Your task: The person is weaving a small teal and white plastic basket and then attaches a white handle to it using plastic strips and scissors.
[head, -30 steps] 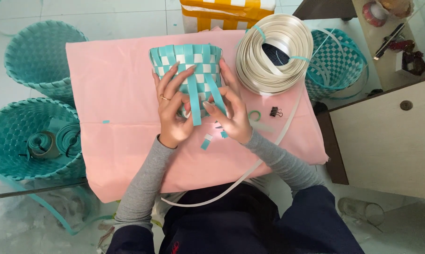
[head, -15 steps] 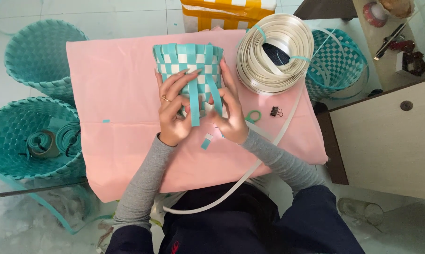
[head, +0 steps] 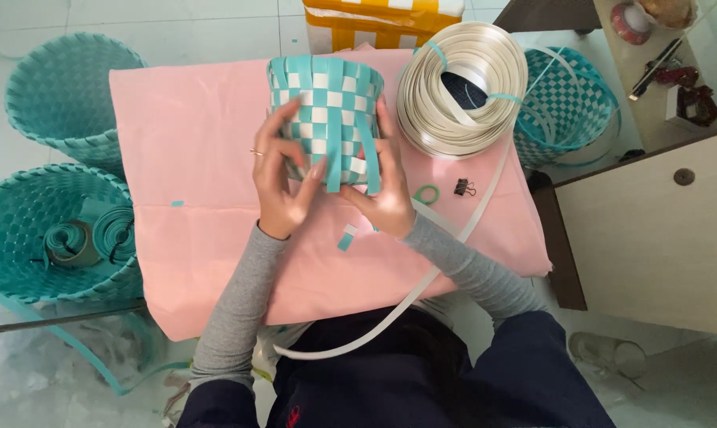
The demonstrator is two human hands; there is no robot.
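A small half-woven basket [head: 326,103] of teal and white strips is held up over the pink cloth [head: 192,143], its opening tilted away from me. My left hand [head: 283,178] grips its left side, fingers spread on the weave. On the right and lower side my right hand [head: 386,194] holds it, thumb near loose teal strip ends [head: 350,158] hanging down. A long white strip [head: 453,246] runs from the coil toward my lap.
A big coil of white strip [head: 461,87] lies right of the basket. Teal scissor handle [head: 426,193] and a black binder clip [head: 463,187] lie on the cloth. Teal baskets stand at left [head: 57,87], [head: 25,230] and right [head: 572,95]. A wooden cabinet [head: 651,230] is at right.
Both hands have lifted and tipped the small basket further from me, so its side faces the camera. The loose teal strips now hang lower across its front.
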